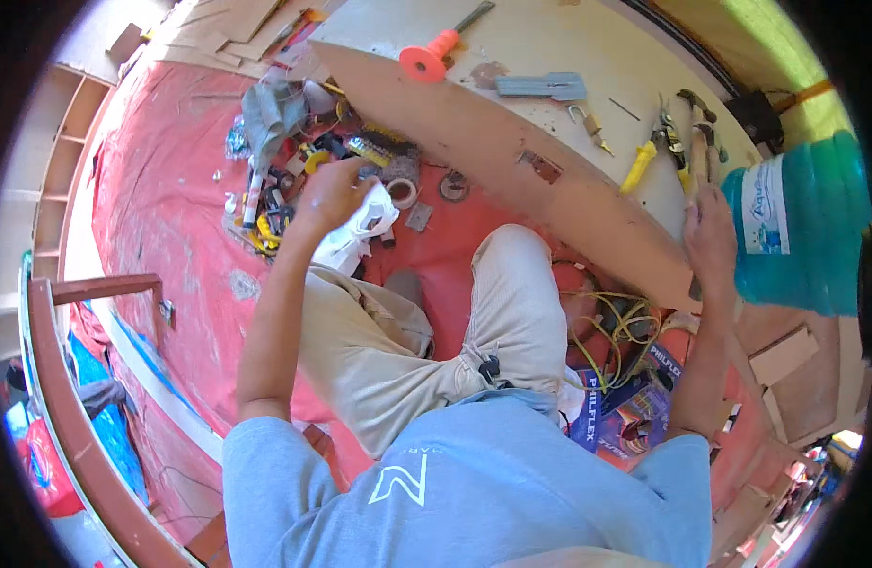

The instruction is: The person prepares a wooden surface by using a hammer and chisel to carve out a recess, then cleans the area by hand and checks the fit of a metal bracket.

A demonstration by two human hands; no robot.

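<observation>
My left hand [334, 197] is over a pile of tools on the red floor sheet. Its curled fingers are at the upper edge of a crumpled white plastic bag [365, 227] and seem to pinch it; the fingertips are partly hidden. My right hand [710, 237] rests at the near right edge of a pale tabletop [587, 133], closed round the handle of a hammer [699, 156] whose dark head points away from me. Beside it lie yellow-handled pliers [641, 163]. A roll of tape [402, 194] sits just right of the bag.
On the tabletop lie a chisel with an orange hand guard [430, 59], a grey flat tool [542, 86] and a padlock [587, 120]. A large teal water container [800, 222] stands at the right. Yellow wire [614, 333] coils beside my knee. A brown frame [67, 407] stands at the left.
</observation>
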